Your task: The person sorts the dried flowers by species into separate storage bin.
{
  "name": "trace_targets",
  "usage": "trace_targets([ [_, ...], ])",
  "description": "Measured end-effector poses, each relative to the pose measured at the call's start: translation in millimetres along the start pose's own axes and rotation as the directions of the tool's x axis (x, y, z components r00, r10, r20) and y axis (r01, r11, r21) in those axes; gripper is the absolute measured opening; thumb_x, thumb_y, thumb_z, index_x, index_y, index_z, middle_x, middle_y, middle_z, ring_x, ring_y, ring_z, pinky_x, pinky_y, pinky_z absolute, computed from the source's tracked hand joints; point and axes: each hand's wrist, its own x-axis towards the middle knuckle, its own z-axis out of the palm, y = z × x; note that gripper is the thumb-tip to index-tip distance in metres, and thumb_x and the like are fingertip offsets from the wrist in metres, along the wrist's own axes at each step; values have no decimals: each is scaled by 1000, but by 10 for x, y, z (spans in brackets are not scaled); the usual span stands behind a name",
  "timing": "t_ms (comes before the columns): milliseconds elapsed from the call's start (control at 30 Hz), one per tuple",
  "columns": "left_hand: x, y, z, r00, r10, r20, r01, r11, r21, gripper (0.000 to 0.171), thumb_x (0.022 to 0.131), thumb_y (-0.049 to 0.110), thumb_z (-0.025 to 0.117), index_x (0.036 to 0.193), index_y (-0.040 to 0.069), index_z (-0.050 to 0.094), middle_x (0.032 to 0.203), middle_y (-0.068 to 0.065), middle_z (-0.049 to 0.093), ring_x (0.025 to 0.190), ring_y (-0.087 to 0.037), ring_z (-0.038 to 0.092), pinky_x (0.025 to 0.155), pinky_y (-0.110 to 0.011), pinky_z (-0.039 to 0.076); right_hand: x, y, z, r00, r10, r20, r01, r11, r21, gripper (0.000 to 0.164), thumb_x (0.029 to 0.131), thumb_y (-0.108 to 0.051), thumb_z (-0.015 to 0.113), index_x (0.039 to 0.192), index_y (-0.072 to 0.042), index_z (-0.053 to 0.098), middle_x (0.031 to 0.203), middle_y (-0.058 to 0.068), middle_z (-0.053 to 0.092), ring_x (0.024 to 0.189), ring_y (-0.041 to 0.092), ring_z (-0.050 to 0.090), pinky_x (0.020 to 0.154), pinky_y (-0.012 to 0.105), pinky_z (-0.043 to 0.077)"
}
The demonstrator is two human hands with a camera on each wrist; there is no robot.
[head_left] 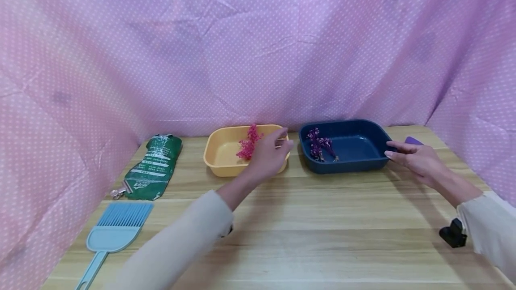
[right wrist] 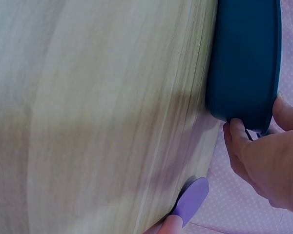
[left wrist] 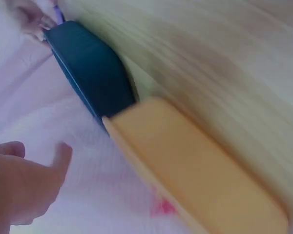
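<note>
My left hand point(head_left: 269, 153) hovers over the right end of a yellow plastic basin point(head_left: 219, 171), fingers apart and nothing held. A sprig of pink dried flowers point(head_left: 249, 143) lies in that basin, partly hidden by the hand in the head view. To the right sits a navy blue basin point(head_left: 346, 166) holding purple dried flowers point(head_left: 318, 144). At its right end my right hand point(head_left: 421, 164) grips the wall; in the right wrist view the thumb is at the rim and the fingers point(right wrist: 238, 130) lie against the outside.
A green printed packet point(head_left: 155, 167) with a metal clip point(head_left: 120, 190) lies at the left. In front of it is a light blue brush point(head_left: 114, 232). A flat purple object point(right wrist: 193, 200) lies beyond my right hand. Pink dotted cloth point(head_left: 258, 57) hangs behind the wooden table point(head_left: 322, 236).
</note>
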Motion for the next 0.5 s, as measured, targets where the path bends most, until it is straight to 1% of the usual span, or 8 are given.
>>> trace_targets([
  [33, -70, -31, -90, 999, 47, 3, -48, 996, 72, 43, 97, 19, 57, 138, 6, 51, 132, -10, 58, 119, -22, 57, 100, -33, 48, 1, -2, -2, 1000, -2, -3, 2, 1000, 2, 26, 89, -29, 70, 113, -33, 63, 102, -29, 59, 85, -11, 55, 49, 20, 38],
  [133, -263, -143, -343, 994, 104, 26, -107, 970, 219, 47, 99, 22, 54, 142, 7, 46, 142, -11, 50, 131, -24, 45, 111, -38, 36, 9, -6, -12, 1000, -7, -6, 7, 999, -41, 56, 89, -32, 69, 139, -15, 50, 102, -31, 57, 86, -13, 55, 51, 18, 40],
  [200, -384, -230, -501, 996, 82, 44, -91, 955, 282, 52, 100, 25, 52, 146, 5, 40, 148, -12, 42, 138, -26, 35, 116, -41, 27, 9, -15, -19, 1000, -6, -15, 5, 997, -82, 74, 89, -35, 68, 146, 0, 37, 98, -34, 55, 70, -12, 52, 44, 25, 35],
  [233, -443, -269, -574, 997, 58, 52, -71, 952, 298, 54, 100, 27, 51, 147, 4, 37, 150, -13, 38, 140, -28, 31, 117, -42, 24, 6, -16, -23, 1000, -4, -20, 1, 994, -106, 77, 89, -37, 68, 146, 2, 34, 97, -34, 56, 62, -9, 49, 41, 30, 31],
  [300, -556, -356, -703, 998, -12, 62, -10, 941, 339, 60, 101, 32, 49, 150, 4, 29, 155, -13, 29, 143, -31, 23, 118, -48, 19, -1, -13, -27, 1000, -12, -27, 7, 985, -173, 79, 90, -40, 67, 146, 5, 33, 98, -31, 56, 60, -8, 46, 41, 31, 31],
  [367, -664, -421, -810, 994, -93, 62, 62, 917, 394, 68, 100, 41, 47, 153, 6, 21, 158, -12, 19, 145, -32, 15, 118, -55, 12, -9, -5, -23, 998, -52, -31, 42, 963, -265, 75, 92, -42, 63, 144, 5, 37, 107, -13, 66, 63, -11, 43, 43, 25, 35],
  [433, -755, -469, -892, 987, -149, 54, 106, 877, 469, 76, 98, 51, 44, 154, 8, 15, 160, -12, 11, 147, -33, 7, 116, -61, 6, -32, -1, -4, 988, -148, -46, 118, 911, -394, 67, 94, -42, 60, 141, 3, 43, 120, 7, 64, 80, -7, 50, 54, 16, 40],
  [500, -833, -503, -949, 984, -174, 44, 124, 836, 534, 84, 96, 59, 42, 155, 10, 10, 161, -12, 5, 147, -34, 1, 113, -65, 3, -83, -11, 33, 955, -292, -59, 224, 835, -503, 59, 96, -38, 57, 137, 5, 48, 134, 27, 51, 104, 8, 56, 85, 19, 47],
])
